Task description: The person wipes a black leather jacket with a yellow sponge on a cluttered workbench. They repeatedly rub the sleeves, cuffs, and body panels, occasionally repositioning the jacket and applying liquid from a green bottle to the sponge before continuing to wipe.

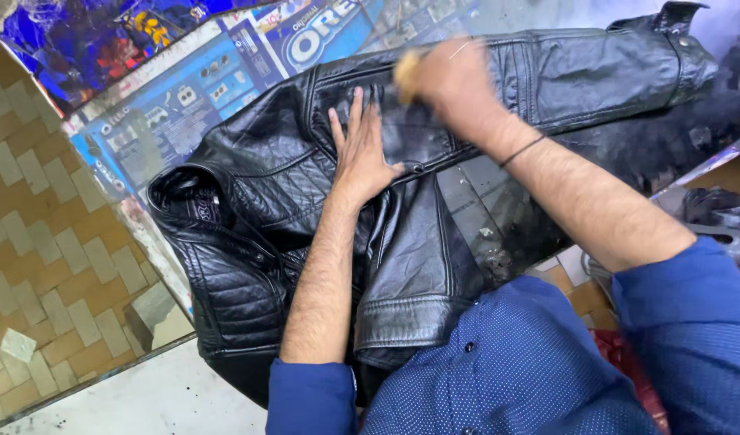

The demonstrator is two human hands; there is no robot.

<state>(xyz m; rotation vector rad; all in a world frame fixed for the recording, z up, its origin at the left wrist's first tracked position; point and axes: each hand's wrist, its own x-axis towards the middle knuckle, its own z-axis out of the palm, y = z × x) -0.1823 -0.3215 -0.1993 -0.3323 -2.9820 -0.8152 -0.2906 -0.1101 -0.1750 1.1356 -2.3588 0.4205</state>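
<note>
A black leather jacket (257,185) lies spread on a worktable, collar to the left and one sleeve stretched to the upper right. My left hand (359,153) presses flat on the jacket's chest, fingers apart. My right hand (450,76) is closed on a small yellowish sponge (407,71), held against the leather just above the left hand; both are motion-blurred. A thin black band circles my right wrist.
The table (144,113) is covered with blue printed packaging sheets and dark stains. A tiled floor (39,258) lies to the left. A light slab (144,395) sits at the bottom left. Dark cloth and objects lie at the right edge.
</note>
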